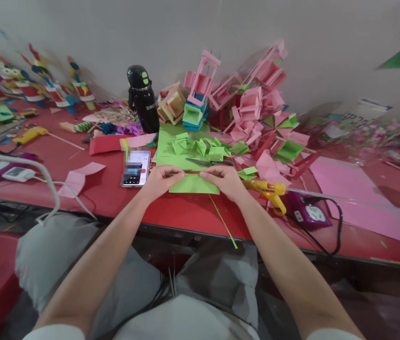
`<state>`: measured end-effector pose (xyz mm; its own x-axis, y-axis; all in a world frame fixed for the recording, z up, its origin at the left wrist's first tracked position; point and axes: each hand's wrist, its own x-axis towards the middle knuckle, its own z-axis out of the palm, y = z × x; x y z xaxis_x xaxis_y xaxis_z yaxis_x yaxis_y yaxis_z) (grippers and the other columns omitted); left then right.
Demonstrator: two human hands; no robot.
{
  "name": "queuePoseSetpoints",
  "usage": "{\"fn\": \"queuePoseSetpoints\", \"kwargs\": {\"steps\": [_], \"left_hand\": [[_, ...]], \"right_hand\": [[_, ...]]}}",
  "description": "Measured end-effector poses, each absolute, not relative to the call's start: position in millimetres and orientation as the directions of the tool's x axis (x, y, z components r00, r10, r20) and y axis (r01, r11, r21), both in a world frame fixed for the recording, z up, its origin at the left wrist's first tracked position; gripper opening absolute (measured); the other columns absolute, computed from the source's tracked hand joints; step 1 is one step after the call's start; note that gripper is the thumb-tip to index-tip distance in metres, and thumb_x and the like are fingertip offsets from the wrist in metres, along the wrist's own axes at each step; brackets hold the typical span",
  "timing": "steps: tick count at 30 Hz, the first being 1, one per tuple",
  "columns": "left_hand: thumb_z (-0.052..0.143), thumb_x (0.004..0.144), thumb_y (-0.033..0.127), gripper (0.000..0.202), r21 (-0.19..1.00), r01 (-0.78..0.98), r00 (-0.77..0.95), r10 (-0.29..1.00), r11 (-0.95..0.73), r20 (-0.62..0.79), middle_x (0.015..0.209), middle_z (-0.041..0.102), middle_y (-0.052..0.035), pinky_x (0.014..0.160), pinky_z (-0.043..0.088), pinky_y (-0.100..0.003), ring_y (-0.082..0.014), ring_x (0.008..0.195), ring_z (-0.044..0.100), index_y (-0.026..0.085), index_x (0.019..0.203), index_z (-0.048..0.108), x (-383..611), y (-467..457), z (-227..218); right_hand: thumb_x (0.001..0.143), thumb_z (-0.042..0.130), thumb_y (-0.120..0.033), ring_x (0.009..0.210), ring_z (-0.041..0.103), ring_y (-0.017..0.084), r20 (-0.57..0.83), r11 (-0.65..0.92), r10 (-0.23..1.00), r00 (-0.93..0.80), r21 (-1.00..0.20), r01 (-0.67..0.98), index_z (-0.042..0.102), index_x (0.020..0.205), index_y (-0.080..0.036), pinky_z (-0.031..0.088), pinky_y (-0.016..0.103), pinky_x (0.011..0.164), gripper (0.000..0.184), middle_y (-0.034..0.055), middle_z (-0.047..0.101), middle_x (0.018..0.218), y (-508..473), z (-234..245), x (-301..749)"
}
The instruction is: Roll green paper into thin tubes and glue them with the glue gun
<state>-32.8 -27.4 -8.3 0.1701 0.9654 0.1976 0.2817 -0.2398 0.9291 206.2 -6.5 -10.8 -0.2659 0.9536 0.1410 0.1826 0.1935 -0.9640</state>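
Between my two hands a piece of green paper (194, 185) lies at the front of the red table. My left hand (162, 181) pinches its upper left edge between thumb and fingers. On the other side, my right hand (224, 179) grips the upper right edge the same way. Just beyond my fingers are scissors (203, 162), partly hidden by my right hand. Several small folded green paper pieces (201, 148) sit behind them on a larger green sheet (166, 141). A thin green paper strip (224, 222) runs over the table's front edge.
A phone (136, 168) lies left of my hands, with a black bottle (143, 101) behind it. To the right are a yellow glue gun (268, 191), a purple power socket (308, 210) and a pink sheet (362, 200). Pink paper chairs (251, 106) pile against the wall.
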Motion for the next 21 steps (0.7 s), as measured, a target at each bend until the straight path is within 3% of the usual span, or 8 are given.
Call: {"fn": "queuePoseSetpoints", "kwargs": {"steps": [7, 15, 21], "left_hand": [[0.073, 0.083, 0.038, 0.020, 0.878, 0.356, 0.258, 0.937, -0.320, 0.237, 0.089, 0.079, -0.0042, 0.079, 0.055, -0.029, -0.0199, 0.085, 0.071, 0.019, 0.087, 0.079, -25, -31, -2], [0.071, 0.085, 0.035, 0.017, 0.841, 0.404, 0.274, 0.925, -0.359, 0.263, 0.090, 0.079, -0.0035, 0.079, 0.055, -0.028, -0.0198, 0.087, 0.072, 0.020, 0.087, 0.079, -25, -30, -5], [0.073, 0.083, 0.032, 0.016, 0.886, 0.344, 0.297, 0.931, -0.311, 0.211, 0.091, 0.079, -0.0044, 0.078, 0.056, -0.028, -0.0196, 0.086, 0.073, 0.018, 0.088, 0.078, -20, -34, 1]], "right_hand": [[0.074, 0.080, -0.046, 0.074, 0.067, 0.017, 0.142, 0.227, 0.919, -0.367, -0.953, 0.201, 0.079, 0.089, -0.020, 0.051, 0.029, 0.070, 0.030, 0.0042, 0.076, 0.082, -7, -9, 205], [0.076, 0.076, -0.048, 0.072, 0.064, 0.016, 0.035, 0.170, 0.902, -0.431, -0.945, 0.279, 0.080, 0.094, -0.019, 0.048, 0.029, 0.068, 0.034, 0.0038, 0.076, 0.083, -9, -5, 207], [0.075, 0.078, -0.044, 0.073, 0.065, 0.017, 0.045, 0.174, 0.905, -0.423, -0.947, 0.272, 0.081, 0.091, -0.019, 0.048, 0.029, 0.070, 0.030, 0.0038, 0.077, 0.084, -9, -8, 206]]}}
